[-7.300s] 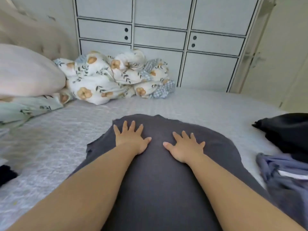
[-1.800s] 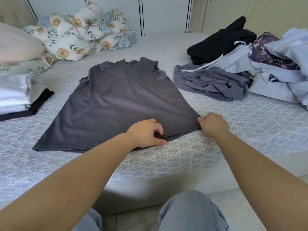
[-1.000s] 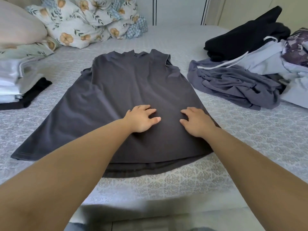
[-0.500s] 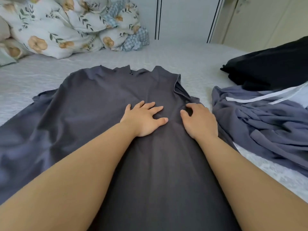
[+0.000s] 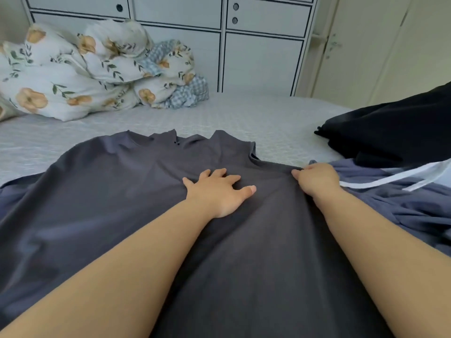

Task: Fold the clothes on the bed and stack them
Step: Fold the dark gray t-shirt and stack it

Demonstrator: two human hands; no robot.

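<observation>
Left hand point(image 5: 218, 191) lay spread flat on my grey shirt point(image 5: 102, 203), pinning it, while right hand point(image 5: 317, 179) pinched its right armhole edge, ready to fold, I judged.

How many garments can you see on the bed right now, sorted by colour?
Dark grey: 1, the top spread flat under both hands
Black: 1, the bundle at the right
Blue-grey: 1, the crumpled garment with white ties at the right edge
Total: 3
</observation>
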